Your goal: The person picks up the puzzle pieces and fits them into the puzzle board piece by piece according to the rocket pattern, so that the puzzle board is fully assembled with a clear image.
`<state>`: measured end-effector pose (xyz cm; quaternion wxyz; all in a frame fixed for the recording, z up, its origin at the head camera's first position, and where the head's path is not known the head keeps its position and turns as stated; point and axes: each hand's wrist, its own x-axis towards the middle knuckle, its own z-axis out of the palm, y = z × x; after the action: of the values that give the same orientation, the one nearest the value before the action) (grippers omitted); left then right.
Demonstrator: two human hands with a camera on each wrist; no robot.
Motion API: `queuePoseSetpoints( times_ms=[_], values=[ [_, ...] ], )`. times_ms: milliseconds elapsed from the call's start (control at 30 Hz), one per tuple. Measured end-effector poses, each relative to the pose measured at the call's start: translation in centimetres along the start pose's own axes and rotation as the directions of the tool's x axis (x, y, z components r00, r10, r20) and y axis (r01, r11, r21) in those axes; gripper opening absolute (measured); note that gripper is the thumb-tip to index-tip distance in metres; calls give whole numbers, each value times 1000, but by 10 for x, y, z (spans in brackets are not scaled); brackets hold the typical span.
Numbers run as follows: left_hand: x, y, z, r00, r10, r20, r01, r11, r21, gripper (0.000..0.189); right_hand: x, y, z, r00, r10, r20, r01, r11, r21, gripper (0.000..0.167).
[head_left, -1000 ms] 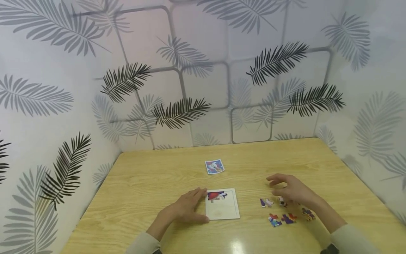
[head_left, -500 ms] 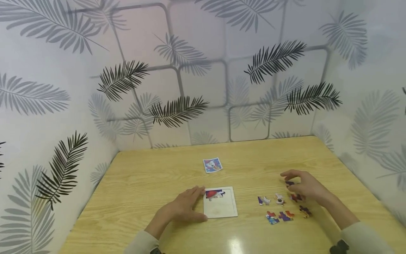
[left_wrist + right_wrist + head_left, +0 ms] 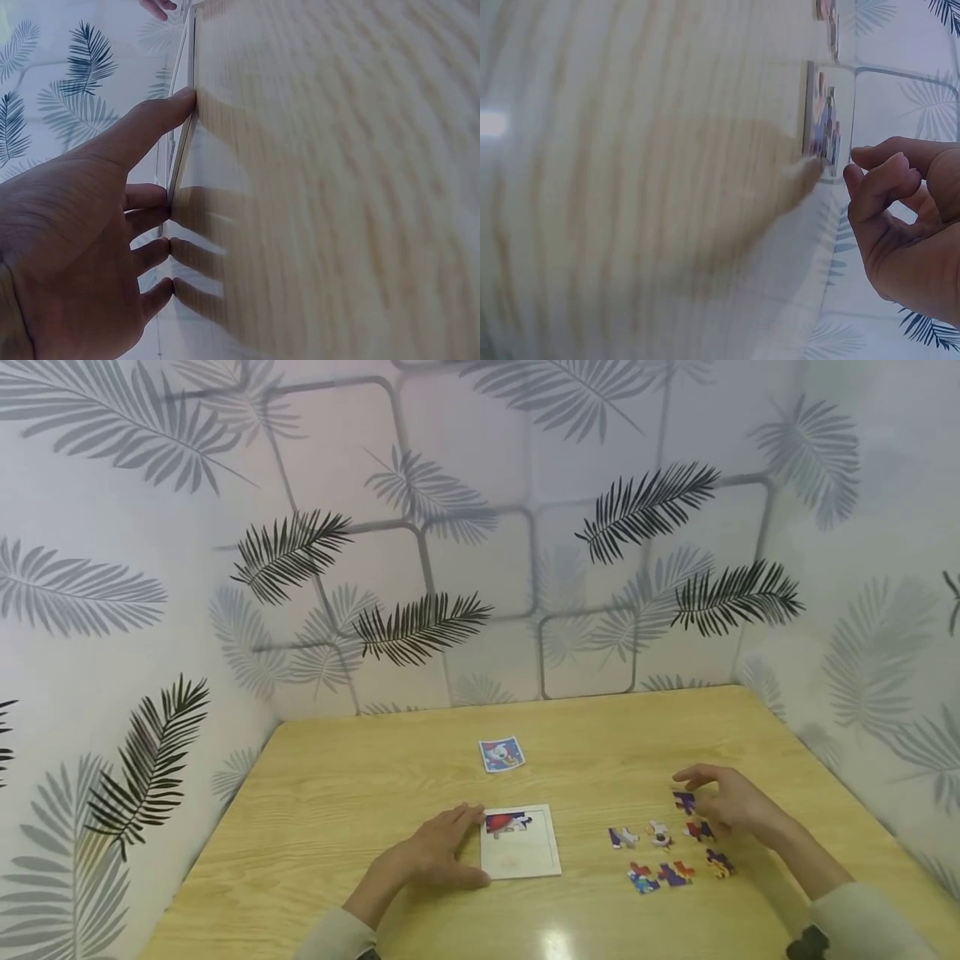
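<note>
My left hand (image 3: 444, 850) rests at the left edge of a white square puzzle tray (image 3: 528, 860), its fingertips and thumb against the rim. In the left wrist view the thumb lies on the thin edge of the tray (image 3: 190, 52). Joined red, white and purple pieces (image 3: 507, 823) fill the tray's upper left. Over the loose pieces hovers my right hand (image 3: 733, 803), fingers loosely bent and nothing between them. A purple puzzle piece (image 3: 684, 802) lies just below its fingertips, a dark red one (image 3: 699, 832) near the thumb. The right wrist view shows the right hand (image 3: 904, 217) raised above the table.
Other loose pieces lie right of the tray, including a white dog-face piece (image 3: 660, 836), a blue and red one (image 3: 642, 880) and an orange and purple one (image 3: 720, 862). A small picture card (image 3: 502, 754) lies behind the tray. A leaf-patterned wall (image 3: 480, 568) borders the table.
My right hand has moved right and slightly back over the loose pieces, uncovering the dog-face, dark red and purple ones. The left hand has stayed at the tray.
</note>
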<state>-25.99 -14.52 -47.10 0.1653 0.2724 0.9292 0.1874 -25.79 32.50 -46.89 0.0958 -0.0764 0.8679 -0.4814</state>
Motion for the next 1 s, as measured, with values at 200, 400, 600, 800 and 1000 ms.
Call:
queuePoseSetpoints(
  times_ms=[200,400,600,800,1000],
  values=[
    [-2,1,3,1000,26,-2,-26,1000,7,97,-1,7,2,1000,-10,-16,9,999,-46,55],
    [-2,3,2,1000,4,3,-4,1000,23,99,4,8,1,999,-34,-24,31,994,-106,55],
    [-1,4,1,1000,-21,-2,21,1000,20,99,6,6,0,999,-43,-27,39,989,-139,52],
    [-1,6,1,999,-33,1,33,999,16,99,8,6,1,999,-24,-45,16,987,-158,48],
    [1,3,3,1000,-25,0,25,999,22,99,10,8,0,998,-23,-60,10,980,-200,47]
  ],
)
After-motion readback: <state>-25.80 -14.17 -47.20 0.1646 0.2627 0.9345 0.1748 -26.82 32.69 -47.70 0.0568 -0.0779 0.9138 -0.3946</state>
